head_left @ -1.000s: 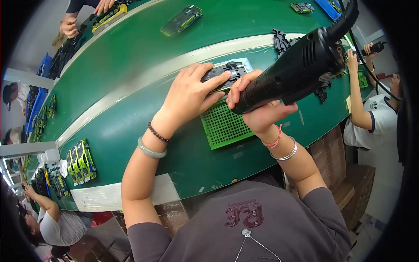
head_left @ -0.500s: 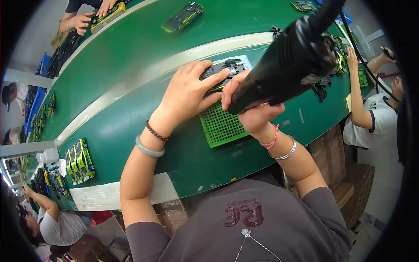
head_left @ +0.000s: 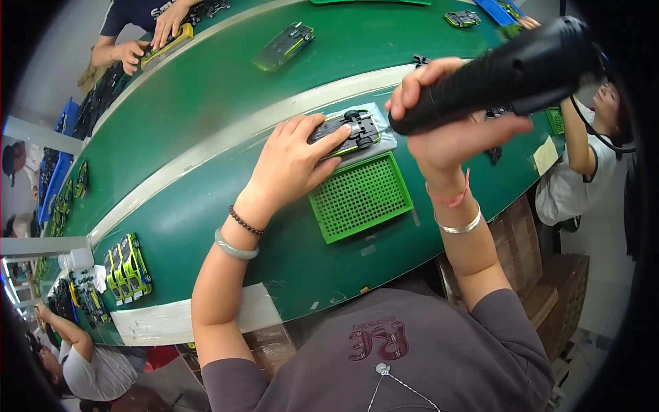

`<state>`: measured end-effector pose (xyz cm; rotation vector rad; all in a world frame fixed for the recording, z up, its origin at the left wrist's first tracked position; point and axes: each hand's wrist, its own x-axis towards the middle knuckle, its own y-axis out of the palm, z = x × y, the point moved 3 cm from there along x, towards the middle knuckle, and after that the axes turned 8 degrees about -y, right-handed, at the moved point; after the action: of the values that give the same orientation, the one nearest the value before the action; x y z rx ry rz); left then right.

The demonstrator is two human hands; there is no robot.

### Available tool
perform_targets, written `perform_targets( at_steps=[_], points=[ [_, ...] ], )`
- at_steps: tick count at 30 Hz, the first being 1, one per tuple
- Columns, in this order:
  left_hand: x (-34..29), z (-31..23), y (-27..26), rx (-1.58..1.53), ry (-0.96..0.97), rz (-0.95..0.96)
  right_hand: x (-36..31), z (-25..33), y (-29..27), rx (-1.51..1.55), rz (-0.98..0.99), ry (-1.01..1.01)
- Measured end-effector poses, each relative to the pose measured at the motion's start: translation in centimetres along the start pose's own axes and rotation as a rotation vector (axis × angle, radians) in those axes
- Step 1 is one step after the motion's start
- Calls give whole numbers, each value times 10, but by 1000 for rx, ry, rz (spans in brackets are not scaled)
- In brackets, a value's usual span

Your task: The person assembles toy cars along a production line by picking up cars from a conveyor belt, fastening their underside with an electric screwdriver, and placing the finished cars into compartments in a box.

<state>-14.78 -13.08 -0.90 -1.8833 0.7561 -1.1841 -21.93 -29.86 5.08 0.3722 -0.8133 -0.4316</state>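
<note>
An upside-down toy car (head_left: 358,132), black underneath with lime-green edges, rests on a pale pad (head_left: 388,134) on the green bench. My left hand (head_left: 288,159) grips its left end, with the index finger lying across the underside and the thumb along the near side. In my right hand (head_left: 445,134) is a thick black power screwdriver (head_left: 504,77), slanting up to the right of the car. The fingers wrap round its lower end while the thumb sticks out to the right. I cannot make out its tip clearly.
A green perforated basket (head_left: 401,184) sits just nearer me than the car. Another upturned car (head_left: 285,47) lies beyond the pale curved strip (head_left: 206,134). Several green cars (head_left: 127,269) stand at left. Co-workers' hands (head_left: 127,55) are at far left; a person (head_left: 573,161) sits at right.
My right hand and the screwdriver have moved right and away from the car, tipping flatter. More of the car and basket now shows. My left hand stays on the car.
</note>
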Motion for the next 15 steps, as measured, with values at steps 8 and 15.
perform_targets(
  at_steps=[8, 15],
  points=[
    [-1, -2, 1, 24, -11, 12, 5, -28, -11, -214, -40, 44],
    [0, -1, 1, 14, -11, 9, 7, -34, -12, -245, -19, 50]
  ],
)
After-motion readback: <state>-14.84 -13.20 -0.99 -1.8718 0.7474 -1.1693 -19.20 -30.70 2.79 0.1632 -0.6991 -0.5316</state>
